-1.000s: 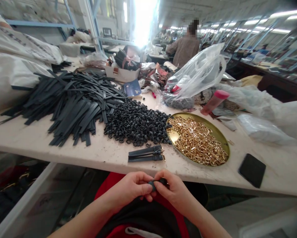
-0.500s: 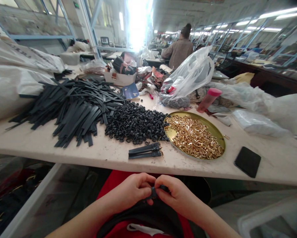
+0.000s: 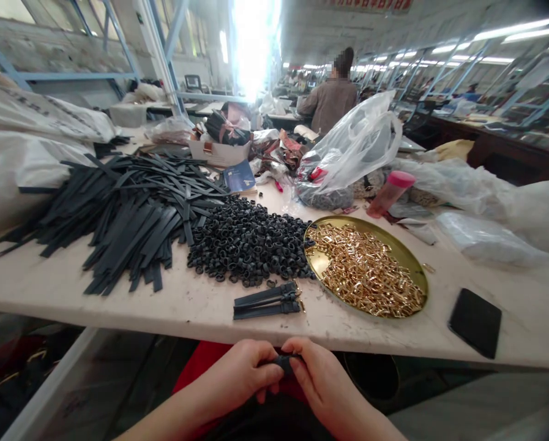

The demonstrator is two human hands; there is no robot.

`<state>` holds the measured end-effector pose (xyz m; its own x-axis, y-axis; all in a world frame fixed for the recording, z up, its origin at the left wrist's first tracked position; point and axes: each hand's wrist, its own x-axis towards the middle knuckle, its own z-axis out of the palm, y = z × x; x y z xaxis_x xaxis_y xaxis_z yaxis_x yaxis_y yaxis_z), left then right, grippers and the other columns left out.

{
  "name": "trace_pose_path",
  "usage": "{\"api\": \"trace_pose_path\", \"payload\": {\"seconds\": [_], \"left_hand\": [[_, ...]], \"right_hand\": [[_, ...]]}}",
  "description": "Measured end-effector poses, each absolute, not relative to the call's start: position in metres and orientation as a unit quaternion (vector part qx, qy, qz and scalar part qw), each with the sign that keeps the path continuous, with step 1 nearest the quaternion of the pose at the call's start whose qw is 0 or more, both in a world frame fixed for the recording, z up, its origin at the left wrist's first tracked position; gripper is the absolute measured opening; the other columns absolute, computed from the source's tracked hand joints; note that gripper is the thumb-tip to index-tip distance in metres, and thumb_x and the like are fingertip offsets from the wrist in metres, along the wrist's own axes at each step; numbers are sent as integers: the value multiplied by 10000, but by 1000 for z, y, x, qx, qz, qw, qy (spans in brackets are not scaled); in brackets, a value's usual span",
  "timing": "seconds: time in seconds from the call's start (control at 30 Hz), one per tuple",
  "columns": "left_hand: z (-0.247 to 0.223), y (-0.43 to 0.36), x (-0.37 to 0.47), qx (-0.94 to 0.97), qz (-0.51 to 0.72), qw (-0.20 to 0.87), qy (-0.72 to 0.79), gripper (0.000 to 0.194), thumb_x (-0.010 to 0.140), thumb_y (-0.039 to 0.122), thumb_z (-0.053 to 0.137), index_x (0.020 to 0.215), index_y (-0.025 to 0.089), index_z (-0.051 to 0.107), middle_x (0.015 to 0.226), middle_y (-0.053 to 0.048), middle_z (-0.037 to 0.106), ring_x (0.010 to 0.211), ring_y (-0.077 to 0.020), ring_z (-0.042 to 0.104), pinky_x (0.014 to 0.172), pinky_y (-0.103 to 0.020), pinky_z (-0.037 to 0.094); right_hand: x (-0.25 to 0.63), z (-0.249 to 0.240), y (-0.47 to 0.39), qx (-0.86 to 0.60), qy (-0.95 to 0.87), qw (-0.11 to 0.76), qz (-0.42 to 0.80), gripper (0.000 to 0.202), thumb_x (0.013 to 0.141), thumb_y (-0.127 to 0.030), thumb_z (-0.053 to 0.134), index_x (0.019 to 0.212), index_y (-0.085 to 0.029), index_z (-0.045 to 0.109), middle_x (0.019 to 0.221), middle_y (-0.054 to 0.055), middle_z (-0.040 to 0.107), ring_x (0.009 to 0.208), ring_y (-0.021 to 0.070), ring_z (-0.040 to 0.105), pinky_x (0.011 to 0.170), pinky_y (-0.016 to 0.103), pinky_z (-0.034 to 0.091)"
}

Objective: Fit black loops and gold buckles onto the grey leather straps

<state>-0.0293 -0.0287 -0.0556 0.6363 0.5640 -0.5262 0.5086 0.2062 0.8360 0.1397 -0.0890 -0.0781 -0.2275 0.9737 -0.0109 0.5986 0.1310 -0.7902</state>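
Observation:
Just off the table's front edge, my left hand [image 3: 251, 370] and my right hand [image 3: 313, 373] meet, both closed on one dark strap [image 3: 284, 362]. Fingers cover most of this strap, so its ends and any buckle on it are hidden. On the table beyond lie a few finished-looking straps with gold buckles [image 3: 267, 304], side by side. Behind them is a heap of small black loops [image 3: 251, 239]. To its right, a round gold tray [image 3: 396, 236] holds many gold buckles [image 3: 366, 269]. A big pile of flat black strips [image 3: 136, 214] spreads on the left.
A black phone [image 3: 475, 321] lies at the table's right front. Farther back are a pink-capped tube [image 3: 390, 195], a clear plastic bag [image 3: 352, 150], a blue booklet [image 3: 240, 177] and an open box [image 3: 219, 152]. White sacks [image 3: 21, 165] stand left. A person [image 3: 332, 101] is in the background.
The view has tilted, so the table sits lower in the picture. My hands stay together on the strap, with my right fingers now farther over it. Things on the table keep their places.

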Motion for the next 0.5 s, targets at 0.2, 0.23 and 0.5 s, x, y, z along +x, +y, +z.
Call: {"api": "trace_pose_path", "payload": {"seconds": [0.2,0.23,0.5], "left_hand": [[-33,10,-30,671,7,634,386,172,737,276,444,689,157,558,616,21,580,493,-87,495,481,-173,364],[-30,15,-31,668,1,641,378,182,743,276,434,669,159,553,620,19,585,491,-83,496,482,-171,362],[-41,32,-27,643,7,657,395,181,726,264,430,641,167,555,577,17,560,476,-101,500,459,-179,362]], "right_hand": [[147,-77,-50,-567,-668,297,380,199,887,-275,295,996,-208,448,812,31,593,721,153,559,646,271,447],[149,-76,-46,-565,-658,296,400,204,891,-290,288,1002,-212,440,805,26,587,709,147,555,626,260,449],[148,-96,-29,-530,-715,301,341,204,881,-248,286,999,-238,452,842,27,628,758,144,605,658,247,490]]}}
